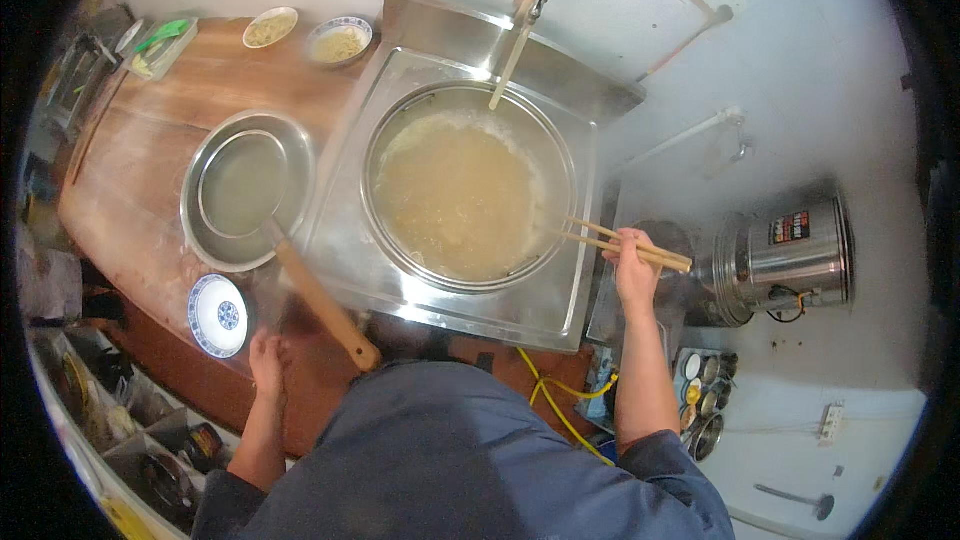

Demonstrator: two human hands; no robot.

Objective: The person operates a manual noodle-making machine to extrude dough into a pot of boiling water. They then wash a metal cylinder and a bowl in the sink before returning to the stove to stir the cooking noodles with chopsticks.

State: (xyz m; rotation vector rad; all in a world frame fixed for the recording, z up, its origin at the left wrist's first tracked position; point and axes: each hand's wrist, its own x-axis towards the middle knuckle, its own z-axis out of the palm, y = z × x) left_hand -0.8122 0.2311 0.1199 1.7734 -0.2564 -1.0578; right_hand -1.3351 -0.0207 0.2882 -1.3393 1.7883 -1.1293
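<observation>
My right hand [636, 270] grips a pair of long wooden chopsticks [660, 256] at the right rim of a big round pot [367, 217] set in a stainless steel stove top. Their tips reach over the pot's edge. Cloudy, bubbling liquid [457, 187] fills the pot, and steam rises from it. Beside a blue-and-white patterned bowl [217, 316], my left hand [268, 361] hovers with loosely curled fingers and nothing visible in it. The bowl holds nothing. A ladle [322, 296] with a wooden handle rests in a steel basin [192, 221] of cloudy liquid, its handle pointing towards my body.
Two bowls of noodles, one white-rimmed [270, 28] and one patterned [341, 43], stand at the wooden counter's back. A tap [532, 4] with a spout hangs over the pot. Steel drums [802, 255] and seasoning containers [705, 382] are at right. A yellow hose [559, 420] runs below.
</observation>
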